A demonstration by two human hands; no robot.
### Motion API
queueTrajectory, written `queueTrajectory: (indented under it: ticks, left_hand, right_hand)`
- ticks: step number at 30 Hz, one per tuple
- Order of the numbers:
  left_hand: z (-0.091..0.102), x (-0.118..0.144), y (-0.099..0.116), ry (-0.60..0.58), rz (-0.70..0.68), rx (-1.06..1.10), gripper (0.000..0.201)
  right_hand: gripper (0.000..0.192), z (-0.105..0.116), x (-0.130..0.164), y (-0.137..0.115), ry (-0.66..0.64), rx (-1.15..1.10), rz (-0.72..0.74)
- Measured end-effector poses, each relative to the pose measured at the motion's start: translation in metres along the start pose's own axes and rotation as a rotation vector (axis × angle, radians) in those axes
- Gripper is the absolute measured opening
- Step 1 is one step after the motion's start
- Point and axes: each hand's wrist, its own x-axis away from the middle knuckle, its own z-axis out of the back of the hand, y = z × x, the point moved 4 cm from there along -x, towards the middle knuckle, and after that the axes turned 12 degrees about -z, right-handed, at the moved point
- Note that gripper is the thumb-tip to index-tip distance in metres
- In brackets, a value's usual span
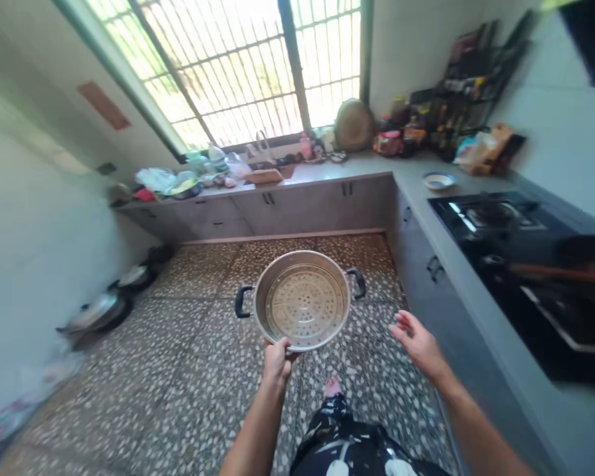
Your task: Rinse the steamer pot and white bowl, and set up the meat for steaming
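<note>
With the left hand (276,362), gripping the near rim of a metal steamer pot (306,301), pressing down with the thumb on the edge. Holding the pot out in front of the body above the floor (203,370), showing a bottom full of small holes. Sticking out from the pot's sides on two black handles, a left one (242,303) and a right one (357,283), both being left ungripped. With the right hand (416,340), hovering empty to the right of the pot, well apart from it, bending the fingers loosely. Showing below the pot, a bare foot (332,385) and dark trousers (337,430) with pale patches. Running along the far side and the right, grey cabinets (322,205) under a worktop (337,173). Sitting on its right stretch, a shallow dish (439,180) just beside a black stove (490,261). Standing at the back, near the corner, a round brown thing (354,125), too blurred to name. Lying farther left on the worktop, plastic bags (156,180). Resting by the left wall, a lidded pan (95,311). Letting in light at the back, a barred window (228,66).
</note>
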Motion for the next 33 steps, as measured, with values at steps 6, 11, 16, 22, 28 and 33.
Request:
queueTrajectory:
  ticks: [6,11,16,22,28,33]
  left_hand:
    - [-0.061,-0.125,0.074,-0.134,-0.119,-0.035,0.07]
    - [-0.139,-0.257,0.119,-0.211,-0.277,0.02,0.087]
    - [-0.226,-0.397,0.184,-0.187,-0.389,-0.057,0.081]
    - [-0.298,-0.523,0.3,-0.144,-0.333,0.148,0.067]
    - [-0.294,-0.682,0.389,0.144,-0.151,0.433,0.036]
    - [-0.292,-0.81,0.47,0.107,-0.245,0.652,0.044]
  right_hand:
    - [0.065,-0.203,-0.133,-0.076,-0.426,-0.281,-0.362]
    - [0.038,-0.296,-0.251,-0.124,-0.575,-0.553,-0.348]
    - [0.034,-0.369,-0.403,-0.215,-0.575,-0.649,-0.285]
    - [0.027,-0.474,-0.505,-0.403,-0.744,-0.547,-0.224]
    - [0.05,-0.623,-0.619,-0.591,-0.916,-0.067,0.251]
    - [0.047,-0.738,-0.784,-0.719,-0.225,0.699,0.721]
